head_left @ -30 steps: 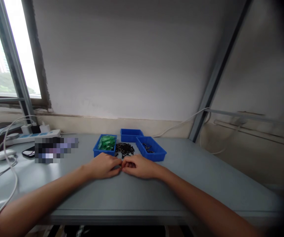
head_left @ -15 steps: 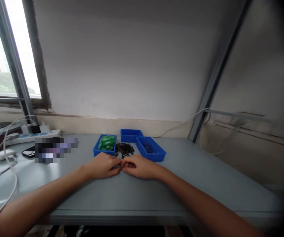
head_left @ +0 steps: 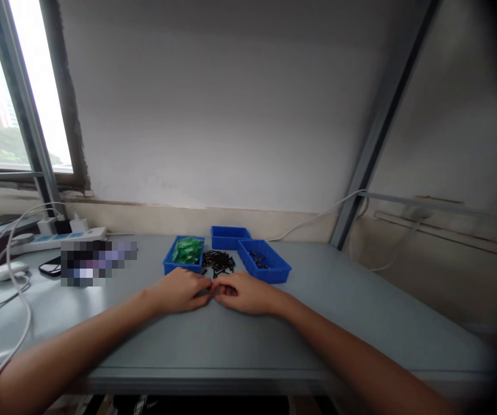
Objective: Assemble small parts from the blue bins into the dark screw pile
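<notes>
My left hand (head_left: 184,290) and my right hand (head_left: 244,291) rest low on the grey table, their fingertips meeting. Both sets of fingers are curled and pinched together; whatever lies between them is too small or too hidden to make out. Just beyond the fingertips spreads a pile of small dark screw-like parts (head_left: 219,261). Left of the pile stands a blue bin (head_left: 182,268) filled with green plastic packets (head_left: 188,250). To its right, a second blue bin (head_left: 274,273) contains some small dark metal parts (head_left: 258,259).
A third blue bin (head_left: 231,238) sits behind the pile near the wall. On the left are a white power strip (head_left: 58,240) with plugs, a white charger-like box (head_left: 10,270), a blurred-out item (head_left: 97,263) and a loose white cable (head_left: 26,311) crossing the left forearm.
The fingers of my right hand have curled in slightly at the fingertips. Bins, pile and arms look the same as before.
</notes>
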Tool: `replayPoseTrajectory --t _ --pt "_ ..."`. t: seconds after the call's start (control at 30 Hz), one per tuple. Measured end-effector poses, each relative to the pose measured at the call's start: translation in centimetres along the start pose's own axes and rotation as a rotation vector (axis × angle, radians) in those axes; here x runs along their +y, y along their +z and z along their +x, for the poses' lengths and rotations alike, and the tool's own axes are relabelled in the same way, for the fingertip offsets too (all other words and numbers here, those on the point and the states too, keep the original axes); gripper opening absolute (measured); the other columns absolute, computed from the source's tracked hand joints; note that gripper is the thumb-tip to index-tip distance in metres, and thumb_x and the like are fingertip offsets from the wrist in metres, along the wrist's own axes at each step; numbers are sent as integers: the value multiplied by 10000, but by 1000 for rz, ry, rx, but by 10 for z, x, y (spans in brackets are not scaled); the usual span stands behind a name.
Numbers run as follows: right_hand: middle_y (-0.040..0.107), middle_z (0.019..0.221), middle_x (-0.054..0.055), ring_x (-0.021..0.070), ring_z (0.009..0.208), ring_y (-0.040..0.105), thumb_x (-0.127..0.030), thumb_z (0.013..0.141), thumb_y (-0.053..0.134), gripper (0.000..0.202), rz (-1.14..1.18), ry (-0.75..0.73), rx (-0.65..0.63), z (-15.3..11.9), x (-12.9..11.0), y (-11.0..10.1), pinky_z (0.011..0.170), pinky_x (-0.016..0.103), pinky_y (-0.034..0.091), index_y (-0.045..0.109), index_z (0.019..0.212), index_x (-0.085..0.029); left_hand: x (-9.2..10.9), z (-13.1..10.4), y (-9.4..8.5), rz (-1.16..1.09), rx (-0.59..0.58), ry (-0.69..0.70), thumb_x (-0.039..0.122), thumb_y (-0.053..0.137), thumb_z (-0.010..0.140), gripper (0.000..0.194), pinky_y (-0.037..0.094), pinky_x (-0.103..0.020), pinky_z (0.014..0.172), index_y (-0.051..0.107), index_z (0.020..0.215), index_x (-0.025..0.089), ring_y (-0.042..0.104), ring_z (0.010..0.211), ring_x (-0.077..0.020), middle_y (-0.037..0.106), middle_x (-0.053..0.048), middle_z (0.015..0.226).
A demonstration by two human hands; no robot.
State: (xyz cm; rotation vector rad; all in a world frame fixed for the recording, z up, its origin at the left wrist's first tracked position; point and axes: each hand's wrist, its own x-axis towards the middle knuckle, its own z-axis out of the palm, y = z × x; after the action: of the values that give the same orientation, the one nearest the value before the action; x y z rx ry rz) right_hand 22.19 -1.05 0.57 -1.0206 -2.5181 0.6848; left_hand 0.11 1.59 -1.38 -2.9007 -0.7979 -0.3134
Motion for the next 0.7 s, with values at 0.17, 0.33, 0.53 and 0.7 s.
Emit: replayPoseTrajectory --t 0.17,0.33,0.53,0.7 --pt "620 683 -21 122 628 557 -128 854 599 135 -2 -15 9 0 2 1 604 235 417 703 934 -161 0 0 0 -2 -9 -4 257 558 945 125 443 -276 588 644 893 183 683 728 -208 725 -48 829" --pt "632 698 -15 127 640 565 -122 843 602 140 -14 -8 6 0 2 1 605 235 419 701 933 -162 1 0 -1 -7 -14 -11 255 562 939 121 445 -281 592 639 882 183 686 736 -217 721 -49 824" --pt "637 705 -10 132 643 573 -142 851 591 150 -32 -10 -7 -1 1 0 601 238 415 706 944 -163 1 0 -2 3 -49 -27 250 576 949 119 466 -284 619 661 913 175 694 759 -222 728 -56 852" --pt "638 707 -10 134 644 572 -139 846 590 181 -50 -20 -26 -1 2 0 608 240 413 720 969 -166 3 0 -3 19 -73 -40 261 579 959 138 471 -289 623 673 910 173 696 770 -229 732 -58 852"
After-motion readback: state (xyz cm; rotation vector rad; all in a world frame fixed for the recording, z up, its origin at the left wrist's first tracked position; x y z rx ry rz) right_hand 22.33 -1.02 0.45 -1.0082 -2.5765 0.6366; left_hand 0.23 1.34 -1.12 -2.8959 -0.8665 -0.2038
